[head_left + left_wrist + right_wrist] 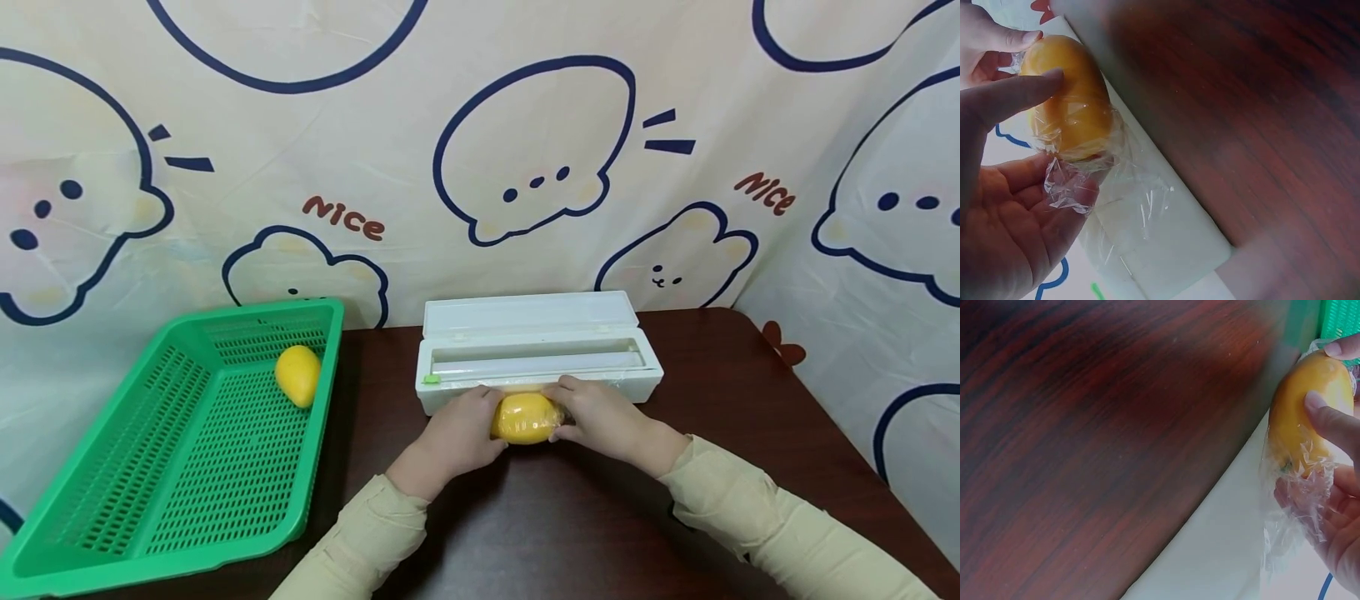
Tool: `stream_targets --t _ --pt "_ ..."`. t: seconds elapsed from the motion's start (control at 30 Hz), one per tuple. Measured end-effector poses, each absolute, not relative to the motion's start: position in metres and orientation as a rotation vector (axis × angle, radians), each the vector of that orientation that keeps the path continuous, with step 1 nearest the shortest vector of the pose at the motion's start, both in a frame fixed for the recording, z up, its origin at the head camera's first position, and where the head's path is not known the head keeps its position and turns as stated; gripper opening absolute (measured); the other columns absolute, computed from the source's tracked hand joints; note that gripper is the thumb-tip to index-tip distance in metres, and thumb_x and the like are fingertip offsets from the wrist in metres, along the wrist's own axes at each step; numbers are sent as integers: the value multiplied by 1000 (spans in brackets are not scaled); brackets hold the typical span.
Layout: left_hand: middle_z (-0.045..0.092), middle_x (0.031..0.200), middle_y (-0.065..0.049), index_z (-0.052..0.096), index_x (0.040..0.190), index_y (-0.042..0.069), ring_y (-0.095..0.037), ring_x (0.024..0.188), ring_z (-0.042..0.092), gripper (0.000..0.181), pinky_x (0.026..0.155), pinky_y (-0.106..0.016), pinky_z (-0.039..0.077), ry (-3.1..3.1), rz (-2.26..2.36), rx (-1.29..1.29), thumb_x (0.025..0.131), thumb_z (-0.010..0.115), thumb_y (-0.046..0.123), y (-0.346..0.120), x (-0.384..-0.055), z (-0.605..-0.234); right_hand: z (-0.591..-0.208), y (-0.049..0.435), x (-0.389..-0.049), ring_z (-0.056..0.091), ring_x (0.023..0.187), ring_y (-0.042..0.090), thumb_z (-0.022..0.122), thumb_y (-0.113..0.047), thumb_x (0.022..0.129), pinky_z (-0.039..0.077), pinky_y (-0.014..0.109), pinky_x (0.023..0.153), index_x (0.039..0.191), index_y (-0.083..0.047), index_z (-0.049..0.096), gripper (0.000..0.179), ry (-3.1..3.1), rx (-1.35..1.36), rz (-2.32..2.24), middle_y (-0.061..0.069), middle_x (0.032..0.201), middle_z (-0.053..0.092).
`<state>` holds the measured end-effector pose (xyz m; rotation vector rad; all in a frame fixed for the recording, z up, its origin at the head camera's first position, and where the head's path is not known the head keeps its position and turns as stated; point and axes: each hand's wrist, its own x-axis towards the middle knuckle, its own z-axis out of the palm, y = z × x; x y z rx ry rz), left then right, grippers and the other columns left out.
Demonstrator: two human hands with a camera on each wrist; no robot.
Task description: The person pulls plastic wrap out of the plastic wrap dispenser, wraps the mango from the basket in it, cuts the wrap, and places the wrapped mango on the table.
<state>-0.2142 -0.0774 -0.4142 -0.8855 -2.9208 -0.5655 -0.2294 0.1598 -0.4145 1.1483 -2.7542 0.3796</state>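
A yellow mango (527, 418) is held between both hands at the front edge of the white cling film box (540, 354). Clear cling film (1072, 187) covers the fruit and bunches loosely at its ends. My left hand (467, 427) grips the left end, its thumb lying on the fruit's side in the left wrist view. At the other end, my right hand (600, 417) holds the mango with thumb and fingers. Loose film (1285, 531) hangs beside the right fingers in the right wrist view. The box lid stands raised, and a film roll (536, 364) lies inside.
A green plastic basket (318, 450) stands on the left, with another yellow mango (297, 376) in it by the right wall. The dark wooden table (570, 533) meets a patterned cloth (525, 167) at the back. A small green piece (432, 379) sits at the box's left front.
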Motion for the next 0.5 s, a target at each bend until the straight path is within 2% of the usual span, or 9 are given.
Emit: stream_targets --t 0.23,0.5 --pt "67 109 -13 65 117 -2 -24 92 64 47 81 -39 55 -2957 -570 -892 80 86 18 -76 -215 -413 -413 161 -230 61 84 11 89 -21 81 54 27 73 123 4 68 53 -2780 1179 400 8 109 65" --pt "67 111 -11 67 118 0 -22 93 62 47 83 -38 53 -3004 -624 -891 80 86 21 -78 -216 -412 -409 164 -231 66 99 20 86 -20 84 56 35 84 127 5 66 53 -2863 1200 441 13 119 66"
